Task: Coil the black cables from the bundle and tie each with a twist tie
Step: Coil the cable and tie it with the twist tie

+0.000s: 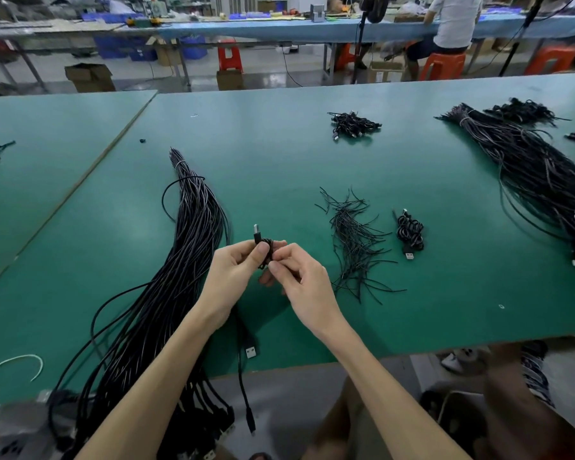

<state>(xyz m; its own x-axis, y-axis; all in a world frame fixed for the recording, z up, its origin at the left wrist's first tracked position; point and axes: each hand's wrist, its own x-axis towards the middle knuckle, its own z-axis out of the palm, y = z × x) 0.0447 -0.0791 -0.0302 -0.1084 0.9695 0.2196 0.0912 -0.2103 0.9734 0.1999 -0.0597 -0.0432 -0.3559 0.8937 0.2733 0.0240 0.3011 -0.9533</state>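
A person at a long green surface (279, 154) holds a small coiled cable (265, 250) up above it, with both hands close together. The left hand (234, 273) has its grip clamped on the coil, thumb on the front and fingers curled behind. The right hand (301, 280) pinches the coil's right side with thumb and first finger, so its grip is tight on the coil too. A silver plug (256, 229) sticks up out of the top of the coil. There may be a twist tie between the right fingers, but it is too small and dark to tell.

The big bundle of black cables (186, 247) lies on the surface just left of the hands. A band goes round it near its far end, and it fans out toward the near edge, where the cable ends hang over. One loose cable (244, 376) runs out from under the left wrist, with a plug lying near the edge.

A heap of thin black twist ties (356, 244) lies to the right of the hands. Just beside the heap, farther right, lies one wound-up coil (410, 234). A little pile of coils (354, 124) sits far back on the surface. A second bundle (538, 174) lies at the far right. A bent white tie (14, 365) lies near the left corner.

Across the room, another person sits on an orange stool (443, 64).
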